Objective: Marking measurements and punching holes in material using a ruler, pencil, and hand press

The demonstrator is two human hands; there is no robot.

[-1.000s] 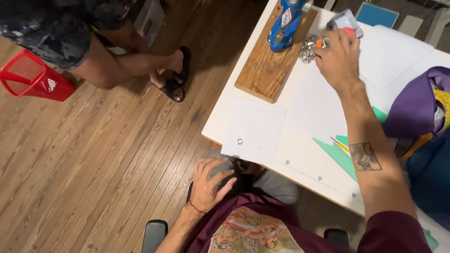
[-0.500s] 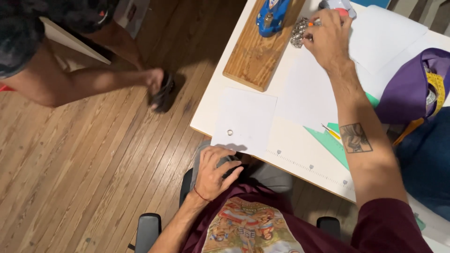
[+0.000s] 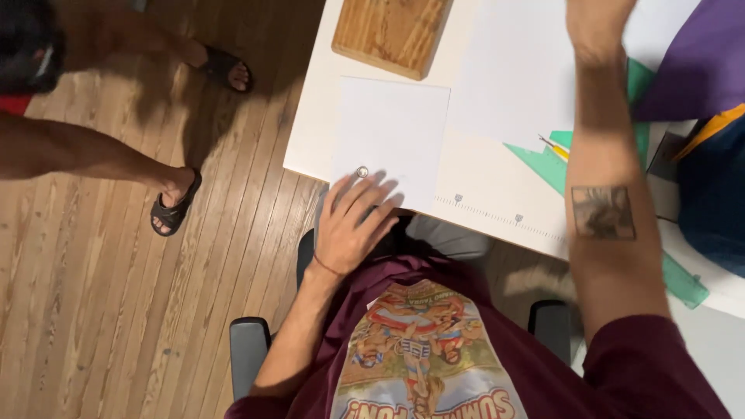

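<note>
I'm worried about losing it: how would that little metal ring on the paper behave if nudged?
The small metal ring lies flat on a smooth white sheet, so it would probably slide easily. Tipped on edge, it might roll off the table edge nearby.

Take the paper sheet [image 3: 392, 136] on the table [image 3: 310, 132] as your landmark. The small metal ring [image 3: 362, 171] lies on its near left corner; your left hand [image 3: 351, 225] sits just below it. The wooden board [image 3: 390, 31] lies beyond; the triangular ruler [image 3: 555, 159] lies to its right.
</note>
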